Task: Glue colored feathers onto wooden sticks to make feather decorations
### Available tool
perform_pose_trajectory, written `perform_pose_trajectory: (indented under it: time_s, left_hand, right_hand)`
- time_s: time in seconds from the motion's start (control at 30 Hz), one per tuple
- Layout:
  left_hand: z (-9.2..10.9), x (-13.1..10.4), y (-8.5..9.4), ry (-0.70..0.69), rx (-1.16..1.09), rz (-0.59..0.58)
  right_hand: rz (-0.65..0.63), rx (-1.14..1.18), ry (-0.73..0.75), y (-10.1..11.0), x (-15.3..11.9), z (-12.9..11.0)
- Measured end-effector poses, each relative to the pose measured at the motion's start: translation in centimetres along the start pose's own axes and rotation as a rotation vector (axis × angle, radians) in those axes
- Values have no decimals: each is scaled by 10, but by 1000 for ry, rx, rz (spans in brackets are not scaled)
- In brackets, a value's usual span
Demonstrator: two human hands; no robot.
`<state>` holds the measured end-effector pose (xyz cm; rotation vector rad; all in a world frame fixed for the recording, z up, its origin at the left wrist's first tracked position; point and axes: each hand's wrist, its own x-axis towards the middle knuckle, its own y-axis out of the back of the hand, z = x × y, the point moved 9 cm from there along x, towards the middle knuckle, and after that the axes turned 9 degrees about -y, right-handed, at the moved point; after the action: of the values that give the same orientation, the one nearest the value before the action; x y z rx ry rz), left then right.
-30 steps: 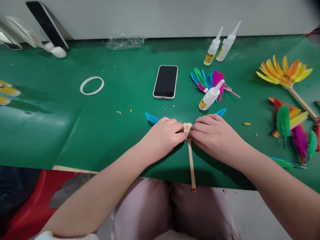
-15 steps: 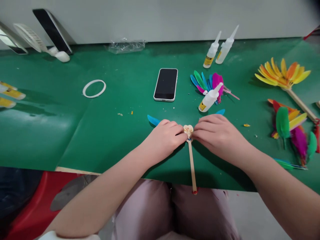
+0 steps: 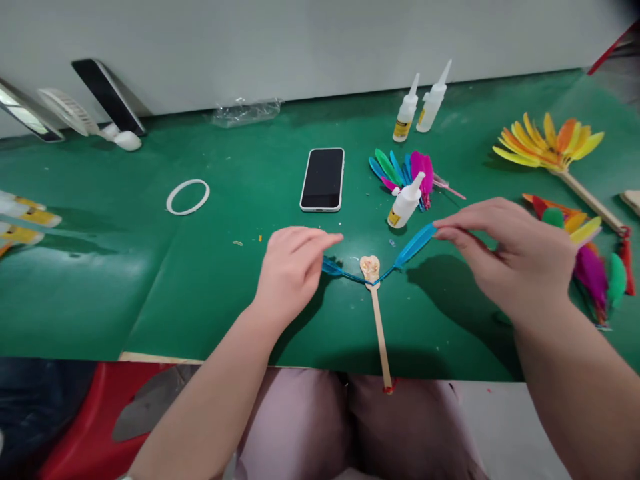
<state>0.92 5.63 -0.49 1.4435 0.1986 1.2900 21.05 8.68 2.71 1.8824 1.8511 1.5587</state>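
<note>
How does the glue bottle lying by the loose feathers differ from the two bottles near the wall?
The near glue bottle lies tilted against the feather pile; the two far bottles stand upright on the bare green mat. The near one is alone, the far ones side by side. All are white with pointed nozzles and yellow labels.

We see a phone (image 3: pixel 323 179) on the green mat (image 3: pixel 150 280), a white ring (image 3: pixel 188 197) to its left, two glue bottles (image 3: pixel 419 104) near the wall, and a finished feather fan (image 3: pixel 550 147) at right.
</note>
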Motion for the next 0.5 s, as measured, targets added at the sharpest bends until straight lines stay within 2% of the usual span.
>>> perform_pose_trajectory:
  time_s: [0.1,0.17,0.23,0.3,0.37,0.5]
  left_hand:
    - [-18,-4,21,174,53,176]
    - [-21,-5,25,206,61,214]
    - [-18,-3,23,160,40,197]
    - [-11,0,14,81,-16,129]
    - [-1,3,0,3,-91,13]
    - [20,1,-32,-126,-177,-294]
  right_hand:
    - [30,-1,-114,6,3,13]
    - [-55,17,-59,-4,3,10]
    - [-181,53,72,-21,0,-1]
    - [-305,80,173,-38,-6,-10]
    - [-395,83,227,-52,-13,-16]
    - [-466,79,301,-67,-24,-26]
